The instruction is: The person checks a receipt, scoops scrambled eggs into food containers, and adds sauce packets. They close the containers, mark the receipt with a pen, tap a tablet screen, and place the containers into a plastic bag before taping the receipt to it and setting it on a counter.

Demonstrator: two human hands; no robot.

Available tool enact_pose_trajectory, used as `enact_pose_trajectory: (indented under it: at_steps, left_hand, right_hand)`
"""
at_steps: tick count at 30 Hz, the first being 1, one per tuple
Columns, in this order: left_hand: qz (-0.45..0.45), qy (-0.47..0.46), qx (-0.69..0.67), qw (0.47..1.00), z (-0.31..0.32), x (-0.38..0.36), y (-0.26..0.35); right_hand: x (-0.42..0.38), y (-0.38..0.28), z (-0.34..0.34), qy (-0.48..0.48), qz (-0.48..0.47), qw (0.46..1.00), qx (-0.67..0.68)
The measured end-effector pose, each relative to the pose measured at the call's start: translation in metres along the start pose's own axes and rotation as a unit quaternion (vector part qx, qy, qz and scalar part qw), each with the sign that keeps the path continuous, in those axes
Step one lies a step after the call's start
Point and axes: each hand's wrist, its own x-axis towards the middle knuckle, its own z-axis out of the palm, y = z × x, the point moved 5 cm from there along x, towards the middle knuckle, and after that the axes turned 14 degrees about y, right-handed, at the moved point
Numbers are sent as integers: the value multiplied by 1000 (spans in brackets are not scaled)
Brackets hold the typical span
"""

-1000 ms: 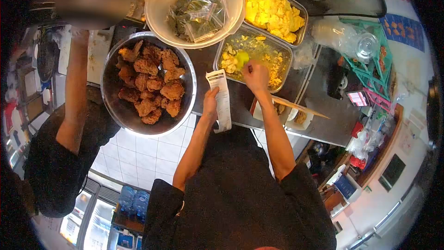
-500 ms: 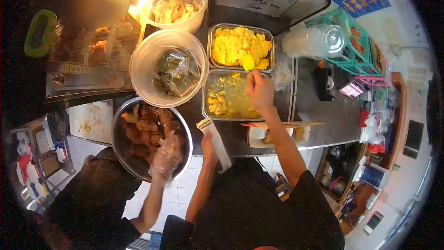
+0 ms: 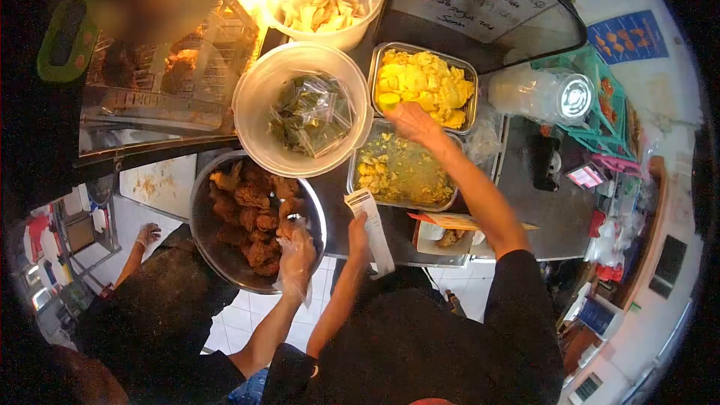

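My right hand (image 3: 416, 124) is closed round a yellow utensil (image 3: 388, 101), perhaps a spoon, whose far end is at the scrambled eggs (image 3: 431, 82). Those eggs are heaped in a metal tray (image 3: 473, 79). Nearer to me, a second tray (image 3: 409, 166) has scattered egg pieces in it, partly under my right forearm. In my left hand (image 3: 360, 238), low at the counter's front edge, is a long white paper slip (image 3: 377, 244) with print along its top. Beside my right arm sits an open takeaway box (image 3: 436, 246) with fried food inside.
A co-worker's gloved hand (image 3: 298, 255) reaches into a metal bowl (image 3: 321, 214) of fried chicken at left. A round plastic tub (image 3: 251, 116) holds bagged greens. Behind stand a tub of pale slices (image 3: 326, 11), a leaning dark-framed lid (image 3: 480, 22) and stacked plastic cups (image 3: 536, 96).
My right hand has moved to the eggs' left side with the utensil. The whole view has shifted, and the paper slip now shows its printed face. The co-worker's gloved hand still works in the bowl.
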Motion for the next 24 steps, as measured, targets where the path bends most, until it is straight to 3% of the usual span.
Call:
enact_pose_trajectory:
  at_steps: [5, 7, 8, 11, 16, 21, 24]
  left_hand:
    - [15, -3, -19, 1000, 6, -3, 6]
    - [4, 0, -14, 1000, 6, 3, 2]
    - [-7, 1, -7, 1000, 7, 3, 3]
    - [-4, 5, -2, 1000, 8, -2, 7]
    - [-5, 3, 19, 1000, 7, -5, 9]
    - [16, 1, 27, 1000, -5, -1, 8]
    - [6, -7, 8, 1000, -16, -9, 11]
  right_hand:
    - [19, 34, 9, -125, 100, 975, 156]
    - [27, 43, -14, -95, 189, 951, 225]
    - [23, 46, -16, -95, 189, 951, 225]
    - [-2, 63, -14, -77, 381, 845, 366]
    - [-30, 63, -8, -13, 456, 786, 417]
    - [-49, 70, -15, 56, 557, 665, 493]
    - [-62, 77, -28, 118, 563, 607, 548]
